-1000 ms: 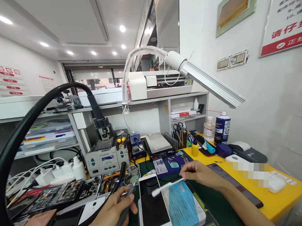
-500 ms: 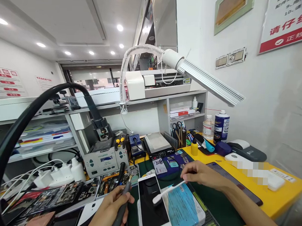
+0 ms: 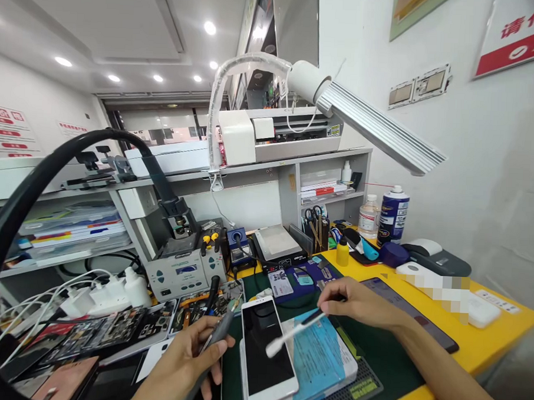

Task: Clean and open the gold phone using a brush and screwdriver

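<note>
My left hand [image 3: 193, 356], at the lower centre, is wrapped round a grey pen-shaped tool [image 3: 217, 334] with a metal tip pointing up. My right hand [image 3: 346, 301] pinches the end of a small white stick with a pale, wide tip [image 3: 275, 346], which hovers over a white phone. The phone [image 3: 267, 347] lies face up, its dark screen showing, partly on a blue and white box [image 3: 324, 359]. Neither hand touches the phone.
A black curved arm [image 3: 23, 207] arches at the left. Opened phones and parts [image 3: 93, 340] lie lower left, by a grey soldering station [image 3: 179, 279]. A yellow bottle [image 3: 342, 252], a spray can [image 3: 392, 217] and a dark tablet [image 3: 415, 315] are at the right.
The view has shifted slightly. My left hand has moved a little left with the tool, now tilted more. The white stick's tip is still over the phone, and my right hand keeps its pinch.
</note>
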The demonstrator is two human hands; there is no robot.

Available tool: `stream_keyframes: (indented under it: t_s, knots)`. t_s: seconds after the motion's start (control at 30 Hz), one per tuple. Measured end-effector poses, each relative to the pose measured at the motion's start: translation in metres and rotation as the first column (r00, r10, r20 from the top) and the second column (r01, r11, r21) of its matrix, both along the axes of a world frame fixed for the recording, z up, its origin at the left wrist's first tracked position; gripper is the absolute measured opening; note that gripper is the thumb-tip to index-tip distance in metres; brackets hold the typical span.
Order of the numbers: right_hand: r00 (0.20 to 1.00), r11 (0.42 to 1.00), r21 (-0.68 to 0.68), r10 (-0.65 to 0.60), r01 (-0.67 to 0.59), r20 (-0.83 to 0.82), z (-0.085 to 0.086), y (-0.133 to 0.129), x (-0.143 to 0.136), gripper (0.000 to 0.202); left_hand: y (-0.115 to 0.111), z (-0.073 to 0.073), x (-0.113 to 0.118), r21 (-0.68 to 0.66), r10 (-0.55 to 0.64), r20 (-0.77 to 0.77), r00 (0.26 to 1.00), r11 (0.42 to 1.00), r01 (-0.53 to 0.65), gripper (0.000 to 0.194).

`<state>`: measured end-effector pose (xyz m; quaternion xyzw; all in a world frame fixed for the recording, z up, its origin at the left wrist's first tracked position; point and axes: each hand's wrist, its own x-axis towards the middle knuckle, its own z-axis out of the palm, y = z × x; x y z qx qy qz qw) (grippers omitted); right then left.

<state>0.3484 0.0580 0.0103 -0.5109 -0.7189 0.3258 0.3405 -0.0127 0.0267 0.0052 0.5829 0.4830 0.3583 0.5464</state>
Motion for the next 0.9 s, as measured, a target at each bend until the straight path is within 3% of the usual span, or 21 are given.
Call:
stream_keyframes:
  t_s: [0.1,0.2,0.3,0.4,0.57,0.67,0.77,0.9]
  knots:
    - [0.999,0.998,0.036,-0.050,0.050,-0.004,0.000,0.000,0.000,0.037,-0.006,0.005,-0.006,0.005,-0.064,-0.096,0.993,0.998,0.065,0.047]
    - [1.000,1.000,0.015,-0.012,0.011,0.007,0.000,-0.001,0.000,0.038,-0.013,0.009,-0.010,0.113,0.000,-0.213,0.977,0.993,0.025,0.040]
    - [0.999,0.998,0.039,-0.055,0.055,-0.001,0.002,-0.003,0.001,0.039,-0.017,0.016,-0.013,0.240,0.091,-0.304,0.948,0.971,-0.016,0.034]
    - [1.000,1.000,-0.006,0.014,-0.014,0.009,0.005,-0.006,0.001,0.039,-0.012,0.019,-0.015,0.333,0.115,-0.429,0.896,0.942,0.039,0.031]
    - [1.000,1.000,-0.010,0.022,-0.022,0.020,0.004,-0.005,-0.003,0.037,-0.003,0.011,-0.014,0.405,0.205,-0.477,0.854,0.915,0.007,0.030]
    - [0.998,0.998,-0.036,0.057,-0.056,0.036,0.002,-0.004,-0.006,0.036,0.000,0.006,-0.014,0.474,0.231,-0.515,0.826,0.879,0.050,0.031]
    - [0.999,1.000,-0.011,0.020,-0.020,0.028,0.001,-0.005,-0.007,0.036,-0.002,0.007,-0.015,0.485,0.230,-0.568,0.790,0.869,0.095,0.033]
    - [0.996,0.994,-0.063,0.088,-0.086,0.031,0.002,-0.008,-0.005,0.034,-0.006,0.013,-0.016,0.407,0.126,-0.585,0.801,0.900,0.155,0.026]
